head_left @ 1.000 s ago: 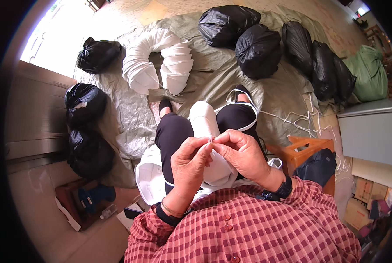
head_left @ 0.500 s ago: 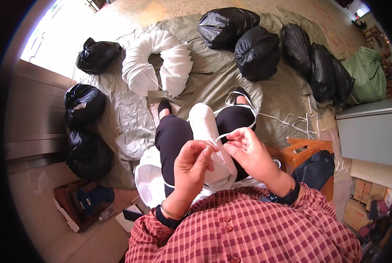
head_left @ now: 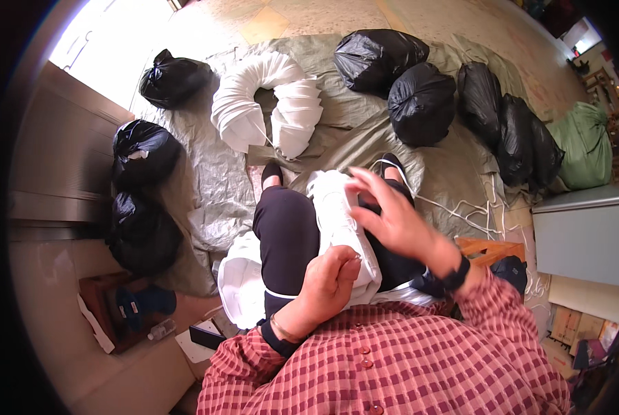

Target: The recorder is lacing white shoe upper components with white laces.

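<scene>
A long white bundle [head_left: 338,214] of soft, layered material lies lengthwise on my lap between my knees. Over its near part, my left hand [head_left: 329,278] is closed in a pinch. A tiny shiny spot shows at its fingertips, too small to name. My right hand [head_left: 396,220] is held over the far right side of the bundle, fingers stretched and thumb apart, with nothing visible in it. A thin white cord [head_left: 451,203] trails over the sheet from near my right foot. Another white piece [head_left: 240,280] lies beside my left thigh.
A greenish-grey sheet [head_left: 209,197] covers the floor. On it lie a curved stack of white pleated pieces [head_left: 240,97] and several black bags [head_left: 422,104]. A green sack [head_left: 583,146] and grey cabinet [head_left: 589,232] stand right; a wooden stool [head_left: 488,249] is beside me.
My right hand has opened and moved up along the bundle, away from my left. The cord loop between the hands is gone from sight. My left hand has closed tighter. The view has shifted slightly.
</scene>
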Tool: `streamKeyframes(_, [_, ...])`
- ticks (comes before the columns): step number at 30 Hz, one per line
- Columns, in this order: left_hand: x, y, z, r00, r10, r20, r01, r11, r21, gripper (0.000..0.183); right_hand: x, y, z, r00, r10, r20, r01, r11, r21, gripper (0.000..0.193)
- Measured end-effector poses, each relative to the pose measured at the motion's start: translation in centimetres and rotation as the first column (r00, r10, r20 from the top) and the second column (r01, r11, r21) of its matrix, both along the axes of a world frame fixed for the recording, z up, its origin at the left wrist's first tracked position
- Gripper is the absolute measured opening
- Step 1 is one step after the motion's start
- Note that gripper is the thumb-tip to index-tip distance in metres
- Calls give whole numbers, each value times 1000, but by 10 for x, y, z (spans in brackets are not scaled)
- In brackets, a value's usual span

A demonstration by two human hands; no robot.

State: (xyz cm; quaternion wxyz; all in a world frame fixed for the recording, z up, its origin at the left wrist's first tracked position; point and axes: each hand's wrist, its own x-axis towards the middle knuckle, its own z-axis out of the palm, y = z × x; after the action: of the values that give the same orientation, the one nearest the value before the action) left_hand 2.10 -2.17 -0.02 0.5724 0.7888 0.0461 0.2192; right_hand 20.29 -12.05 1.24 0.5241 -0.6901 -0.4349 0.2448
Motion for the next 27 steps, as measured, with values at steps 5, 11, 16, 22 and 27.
streamKeyframes(5, [3,-4,-5,993,66,100,-76,992,97,6,-69,-34,-49,995,-84,54,86,996,-32,64])
streamKeyframes(11, [-1,-5,-6,992,112,50,-114,993,43,8,-74,-30,-57,992,-127,-16,125,990,-67,62])
streamKeyframes(16, [18,15,11,981,174,-88,-191,948,-253,7,-54,-9,-34,989,41,141,-44,999,15,69])
streamKeyframes(22, [57,75,73,926,155,-343,-305,842,-444,14,-43,23,-42,944,48,328,-40,999,-30,98])
streamKeyframes(27, [72,181,162,951,309,22,-307,933,188,10,-41,19,-54,996,-62,70,58,996,62,116])
